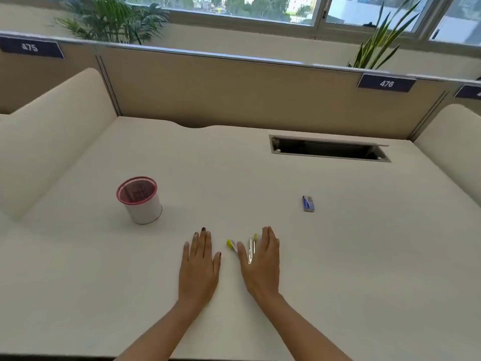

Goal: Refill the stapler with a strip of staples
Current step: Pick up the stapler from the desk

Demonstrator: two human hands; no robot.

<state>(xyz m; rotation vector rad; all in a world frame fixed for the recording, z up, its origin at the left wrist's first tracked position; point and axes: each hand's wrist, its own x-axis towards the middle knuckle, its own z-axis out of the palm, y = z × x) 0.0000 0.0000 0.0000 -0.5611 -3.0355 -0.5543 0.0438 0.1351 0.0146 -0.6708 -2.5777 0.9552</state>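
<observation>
We look down on a cream desk (338, 256) where a person's two bare hands lie palm down, side by side. The left hand (199, 264) rests flat with fingers straight and close together, thumb out, holding nothing. The right hand (261, 264) is also flat and spread, and it lies partly over the stapler (251, 247), a yellow and silver one that appears swung open, its metal rail showing between thumb and forefinger and a yellow end poking out to the left (whether the palm presses on it we cannot tell). Well to the right and farther back sits a small blue box of staples (308, 203); its print is too small to read. To the left stands a red mesh pen cup (139, 199) with a white lower wall. Behind, the partition carries dark blue tags reading "475" (30, 47) and "476" (386, 83). A cable slot (329, 148) lies open in the desk's rear right.
</observation>
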